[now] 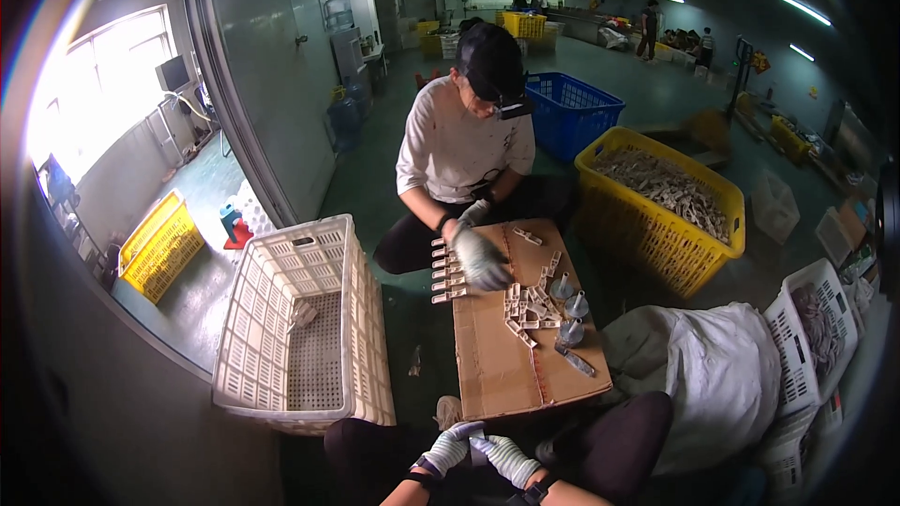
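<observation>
Both my hands wear pale knit gloves and come together in front of my lap, at the near edge of a cardboard box [492,379]. My left hand [449,448] and my right hand [509,460] are closed around a small greyish piece [480,442] whose kind I cannot make out. On the box lie a pile of beige clip-like pieces [532,307], several clear nozzle bottles [571,332] and a dark-handled tool [575,360]. Across from me, a co-worker's gloved hand [480,260] reaches over the box beside a row of beige pieces [448,274] along its left edge.
A white crate [361,347] stands at my left with a few pieces inside. Right of the box are a white sack [722,365], a yellow crate [647,234] full of beige pieces and a white basket [792,337]. A blue crate [574,103] stands behind the co-worker.
</observation>
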Demonstrator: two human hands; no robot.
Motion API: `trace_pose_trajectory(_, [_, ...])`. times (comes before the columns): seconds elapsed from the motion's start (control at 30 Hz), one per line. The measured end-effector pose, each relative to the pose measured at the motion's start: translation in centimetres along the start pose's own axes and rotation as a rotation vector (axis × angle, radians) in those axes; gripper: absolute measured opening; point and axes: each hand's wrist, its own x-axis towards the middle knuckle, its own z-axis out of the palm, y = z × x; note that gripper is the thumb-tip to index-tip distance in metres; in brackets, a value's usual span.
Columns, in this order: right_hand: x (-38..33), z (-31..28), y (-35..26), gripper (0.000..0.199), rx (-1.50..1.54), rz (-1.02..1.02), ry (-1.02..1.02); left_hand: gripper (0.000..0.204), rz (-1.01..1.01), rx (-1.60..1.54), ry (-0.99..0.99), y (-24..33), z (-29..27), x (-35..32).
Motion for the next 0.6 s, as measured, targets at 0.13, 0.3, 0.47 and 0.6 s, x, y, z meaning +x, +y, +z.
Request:
trace_pose_trajectory(0.13, [0.2, 0.0, 0.3, 0.030, -0.010, -0.006, -0.003, 0.035, 0.049, 0.120, 0.009, 0.3, 0.3, -0.2])
trace_pose_trajectory(0.3, [-0.4, 0.5, -1.0, 0.031, 0.013, -0.014, 0.003, 0.024, -0.062, -0.100, 0.088, 1.7, 0.7, -0.3])
trace_pose_trajectory(0.47, [-1.5, 0.3, -2.5, 0.033, -0.009, 0.014, 0.031, 0.015, -0.051, -0.065, 0.115, 3.3, 2.2, -0.2])
trace_pose_trajectory(0.6, [-0.5, -0.3, -0.9, 0.035, -0.125, -0.015, 0.099, 0.016, -0.014, -0.024, 0.096, 2.2, 2.3, 0.7])
